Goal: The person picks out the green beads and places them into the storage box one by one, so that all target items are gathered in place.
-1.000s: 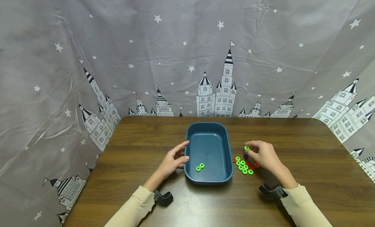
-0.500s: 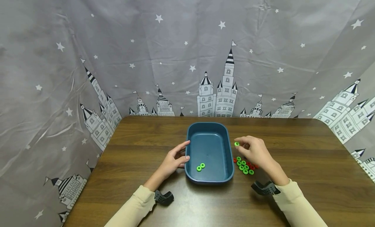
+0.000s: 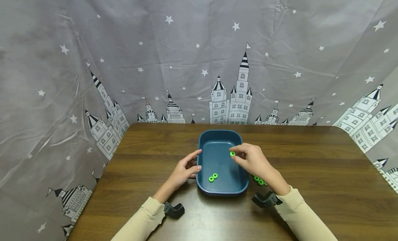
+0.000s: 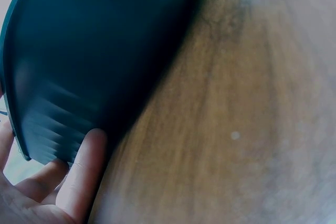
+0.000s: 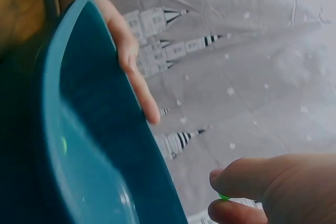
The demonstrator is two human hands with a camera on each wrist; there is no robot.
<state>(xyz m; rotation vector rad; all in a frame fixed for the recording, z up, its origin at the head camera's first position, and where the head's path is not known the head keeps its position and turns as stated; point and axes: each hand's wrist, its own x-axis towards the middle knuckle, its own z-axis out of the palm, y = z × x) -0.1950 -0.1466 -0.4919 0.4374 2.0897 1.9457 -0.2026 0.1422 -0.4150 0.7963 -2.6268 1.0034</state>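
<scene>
My left hand [image 3: 186, 167] grips the left side of a dark blue plastic tub [image 3: 202, 191], its thumb and index finger at the rim. Fingers [image 4: 84, 174] of that hand touch the tub's outer wall in the left wrist view. Over the tub's right side, my right hand [image 3: 255, 162] pinches a small green ring [image 3: 232, 154] between thumb and fingertips. The right wrist view shows only a sliver of this ring [image 5: 224, 197]. Two more green rings, one nearer [image 3: 211, 179] and one farther [image 3: 215, 175], lie on the tub's floor.
Several green rings [image 3: 260, 182] lie on the wooden table [image 3: 311, 158] just right of the tub, partly hidden by the right hand and forearm. A grey curtain [image 3: 174, 58] printed with castles and stars hangs behind the table.
My right hand has lifted the green ring from beside the pile and carried it left, over the tub. It now covers most of the pile. The left hand stays on the rim.
</scene>
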